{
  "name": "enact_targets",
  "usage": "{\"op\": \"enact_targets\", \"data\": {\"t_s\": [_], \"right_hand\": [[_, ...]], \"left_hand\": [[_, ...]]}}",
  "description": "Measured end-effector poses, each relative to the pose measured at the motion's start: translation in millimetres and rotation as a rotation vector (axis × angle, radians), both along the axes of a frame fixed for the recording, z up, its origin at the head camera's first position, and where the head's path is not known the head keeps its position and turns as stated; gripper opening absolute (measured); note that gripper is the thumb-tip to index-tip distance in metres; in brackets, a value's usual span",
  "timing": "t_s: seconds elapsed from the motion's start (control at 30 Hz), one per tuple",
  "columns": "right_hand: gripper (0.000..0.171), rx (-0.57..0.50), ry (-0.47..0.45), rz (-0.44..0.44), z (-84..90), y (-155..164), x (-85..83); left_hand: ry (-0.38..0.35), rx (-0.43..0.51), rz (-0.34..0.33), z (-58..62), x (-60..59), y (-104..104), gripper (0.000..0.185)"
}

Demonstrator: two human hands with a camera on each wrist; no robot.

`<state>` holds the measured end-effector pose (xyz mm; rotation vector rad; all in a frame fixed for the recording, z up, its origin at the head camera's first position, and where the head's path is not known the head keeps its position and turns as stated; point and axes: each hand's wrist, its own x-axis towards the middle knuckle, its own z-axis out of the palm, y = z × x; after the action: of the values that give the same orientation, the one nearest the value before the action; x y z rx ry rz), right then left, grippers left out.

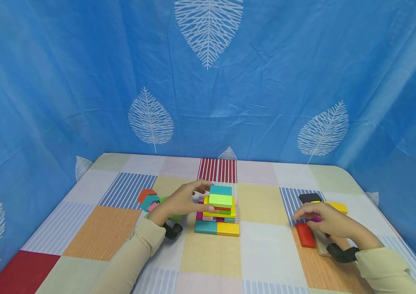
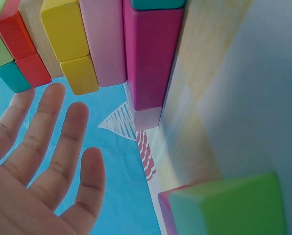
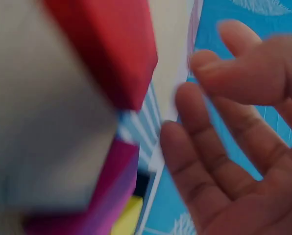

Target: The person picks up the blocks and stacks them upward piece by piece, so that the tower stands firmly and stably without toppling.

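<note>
A layered stack of coloured wooden blocks stands mid-table, with a teal block (image 1: pixel 220 190) and a lime green block (image 1: pixel 220 200) on top. At its foot lie another teal block (image 1: pixel 206 227) and a yellow block (image 1: pixel 228 229). My left hand (image 1: pixel 186 200) is at the stack's left side, thumb and fingers spread around the upper layers. In the left wrist view its fingertips (image 2: pixel 54 93) are right by the red block (image 2: pixel 34 70). My right hand (image 1: pixel 327 220) hovers over loose blocks at the right, fingers loosely bent, holding nothing; a red block (image 1: pixel 305 235) and a purple block (image 1: pixel 316 219) are beneath it.
Around the right hand lie a black block (image 1: pixel 310 198), a yellow block (image 1: pixel 338 207) and a plain wooden block (image 1: pixel 321 243). Several loose blocks, among them an orange block (image 1: pixel 146 194), lie left of the stack. A blue leaf-print curtain (image 1: pixel 252 94) hangs behind the table.
</note>
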<state>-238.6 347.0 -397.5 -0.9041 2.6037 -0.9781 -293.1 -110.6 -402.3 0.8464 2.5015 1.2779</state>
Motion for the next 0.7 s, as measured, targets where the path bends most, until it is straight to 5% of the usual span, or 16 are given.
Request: {"op": "enact_targets", "data": {"t_s": [0.13, 0.7], "right_hand": [[0.033, 0.089, -0.062, -0.021, 4.8, 6, 4.9], [0.031, 0.153, -0.232, -0.064, 11.3, -6, -4.1]], "left_hand": [[0.000, 0.010, -0.005, -1.0, -0.8, 0, 0.074], [-0.009, 0.005, 0.009, -2.1, 0.2, 1, 0.073]]}}
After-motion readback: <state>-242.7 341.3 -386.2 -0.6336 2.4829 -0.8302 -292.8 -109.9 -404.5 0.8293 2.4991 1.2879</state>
